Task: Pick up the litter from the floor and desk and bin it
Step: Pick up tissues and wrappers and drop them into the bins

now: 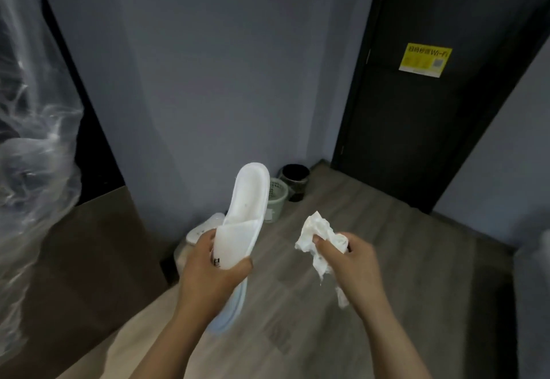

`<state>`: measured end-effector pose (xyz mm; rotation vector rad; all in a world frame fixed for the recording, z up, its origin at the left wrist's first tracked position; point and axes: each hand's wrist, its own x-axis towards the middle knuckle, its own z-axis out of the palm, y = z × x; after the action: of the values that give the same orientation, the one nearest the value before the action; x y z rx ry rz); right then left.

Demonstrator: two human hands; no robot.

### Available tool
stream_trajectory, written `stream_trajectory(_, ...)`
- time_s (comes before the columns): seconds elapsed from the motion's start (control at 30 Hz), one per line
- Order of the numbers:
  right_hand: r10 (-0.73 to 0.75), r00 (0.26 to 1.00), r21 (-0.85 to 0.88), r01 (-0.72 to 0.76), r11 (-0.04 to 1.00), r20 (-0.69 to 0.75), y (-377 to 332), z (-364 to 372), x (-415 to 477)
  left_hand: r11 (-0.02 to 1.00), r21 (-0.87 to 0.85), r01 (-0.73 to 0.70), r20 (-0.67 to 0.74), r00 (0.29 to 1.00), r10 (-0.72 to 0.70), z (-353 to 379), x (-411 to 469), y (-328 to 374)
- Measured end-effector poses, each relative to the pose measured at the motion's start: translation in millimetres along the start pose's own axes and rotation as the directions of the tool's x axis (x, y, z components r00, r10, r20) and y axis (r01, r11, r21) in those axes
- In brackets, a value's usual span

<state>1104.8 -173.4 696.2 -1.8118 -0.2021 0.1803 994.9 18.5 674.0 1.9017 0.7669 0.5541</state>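
My left hand (212, 274) grips a white disposable slipper (245, 209) by its toe strap, heel pointing up and away. A second slipper seems to hang beneath it, its pale blue edge (230, 310) showing below my hand. My right hand (348, 262) pinches a crumpled white tissue (318, 232) that trails down past my wrist. On the floor by the wall stand a pale green bin (275, 200) and a black bin (294, 180), both beyond the slipper and partly hidden by it.
Another white slipper (205, 228) lies on the floor by the wall corner. A brown cabinet side (80, 259) stands at left with clear plastic sheeting (32, 140) above it. A dark door (416, 95) with a yellow sticker is at the back right. The floor is wood.
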Motion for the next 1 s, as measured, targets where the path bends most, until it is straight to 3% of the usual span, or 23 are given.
stream_trajectory(0.47, 0.033, 0.995, -0.014, -0.035, 0.999, -0.097, -4.3, 22.9, 235.2, 1.0, -0.015, 0.019, 0.154, 0.988, -0.016, 100.5, 248.3, 25.9)
stream_trajectory(0.9, 0.02, 0.996, -0.017, -0.022, 1.0, -0.09, 2.7, -24.8, 523.5, 0.997, 0.018, -0.079, 0.094, 0.993, 0.077, 284.3, 462.0, 91.3)
stream_trajectory(1.0, 0.06, 0.996, 0.007, -0.059, 0.998, -0.072, 8.5, -29.4, 570.4, 0.999, 0.02, -0.044, 0.106, 0.994, 0.042, 315.9, 499.5, 99.2)
